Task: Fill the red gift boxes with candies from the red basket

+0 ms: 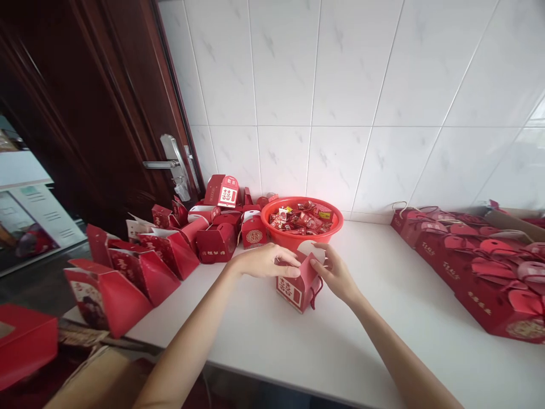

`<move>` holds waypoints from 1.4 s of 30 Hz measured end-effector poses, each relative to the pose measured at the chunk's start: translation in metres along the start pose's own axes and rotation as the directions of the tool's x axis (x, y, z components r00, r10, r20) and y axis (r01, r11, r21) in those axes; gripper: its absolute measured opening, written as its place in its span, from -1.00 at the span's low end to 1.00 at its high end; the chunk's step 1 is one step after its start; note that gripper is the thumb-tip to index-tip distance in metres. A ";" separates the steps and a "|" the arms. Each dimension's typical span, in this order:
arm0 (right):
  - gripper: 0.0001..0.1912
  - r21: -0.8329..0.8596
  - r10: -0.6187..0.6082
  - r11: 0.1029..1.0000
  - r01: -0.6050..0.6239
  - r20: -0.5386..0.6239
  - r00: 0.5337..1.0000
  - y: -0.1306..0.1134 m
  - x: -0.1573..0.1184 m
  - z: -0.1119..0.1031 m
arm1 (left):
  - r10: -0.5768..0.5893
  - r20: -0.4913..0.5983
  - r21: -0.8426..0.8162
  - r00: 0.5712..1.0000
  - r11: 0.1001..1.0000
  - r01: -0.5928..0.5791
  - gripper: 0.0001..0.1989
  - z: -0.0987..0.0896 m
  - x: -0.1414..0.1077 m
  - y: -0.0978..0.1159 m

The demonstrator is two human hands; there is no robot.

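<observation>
A small red gift box (293,288) stands upright on the white table, a white label with a red double-happiness character on its front. My left hand (266,261) is at the box's upper left, its fingers bent over the top flap. My right hand (334,269) grips the upper right side, thumb against the red flap and fingers behind it. A rounded flap (310,250) with its pale inner side showing rises between the hands. A dark red cord (315,292) hangs at the box's right side. The inside of the box is hidden.
Behind the box, a red plastic basket (336,224) holds wrapped sweets (309,221). Several open red boxes (216,241) and folded cartons (145,272) crowd the left. Rows of closed red boxes (460,272) line the right. A tiled wall (332,85) bounds the table (272,341); a dark door (110,85) stands left.
</observation>
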State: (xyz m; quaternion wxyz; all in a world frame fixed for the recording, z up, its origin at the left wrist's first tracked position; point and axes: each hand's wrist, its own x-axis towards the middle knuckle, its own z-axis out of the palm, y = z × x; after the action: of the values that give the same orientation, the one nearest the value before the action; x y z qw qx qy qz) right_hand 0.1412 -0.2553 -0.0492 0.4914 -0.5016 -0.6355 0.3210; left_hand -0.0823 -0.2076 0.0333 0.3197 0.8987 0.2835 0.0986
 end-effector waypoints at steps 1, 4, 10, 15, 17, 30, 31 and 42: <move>-0.49 0.006 0.005 1.000 -0.005 0.005 1.000 0.000 0.000 -0.001 | -0.008 0.010 -0.007 1.000 1.000 0.008 -0.66 0.000 0.000 -0.001; -0.50 0.010 0.010 1.000 -0.010 0.012 1.000 0.003 0.001 -0.001 | -0.030 -0.018 0.001 0.999 1.000 0.030 -0.71 0.000 0.002 -0.007; -0.53 -0.010 -0.036 0.999 0.035 -0.023 0.999 0.009 0.001 0.001 | -0.014 -0.069 0.022 0.998 1.000 0.016 -0.74 0.003 0.006 -0.013; -0.52 -0.007 -0.030 1.000 0.030 -0.050 0.998 0.009 0.001 0.005 | 0.001 -0.080 0.031 0.997 1.000 0.001 -0.71 0.010 0.009 -0.012; -0.51 0.022 -0.022 0.999 0.023 -0.045 0.999 0.008 0.001 0.006 | 0.004 -0.088 0.011 0.996 1.000 -0.003 -0.71 0.014 0.011 -0.014; -0.47 0.120 0.005 0.993 -0.008 0.024 1.000 0.008 0.002 0.007 | 0.014 -0.150 -0.140 0.989 0.990 -0.035 -0.73 0.034 0.011 -0.020; -0.48 0.119 0.004 0.993 -0.007 0.028 1.000 0.008 0.003 0.006 | 0.010 -0.155 -0.141 0.988 0.989 -0.032 -0.72 0.034 0.011 -0.019; -0.47 0.108 -0.030 0.994 0.023 0.061 0.998 0.006 0.001 0.003 | 0.041 -0.161 -0.153 0.986 0.986 -0.066 -0.69 0.036 0.007 -0.024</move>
State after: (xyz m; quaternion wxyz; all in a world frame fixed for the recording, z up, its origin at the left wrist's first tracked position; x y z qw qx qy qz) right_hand 0.1398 -0.2523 -0.0550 0.5016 -0.4557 -0.6391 0.3638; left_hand -0.0740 -0.2069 -0.0095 0.3639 0.8673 0.2746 0.1999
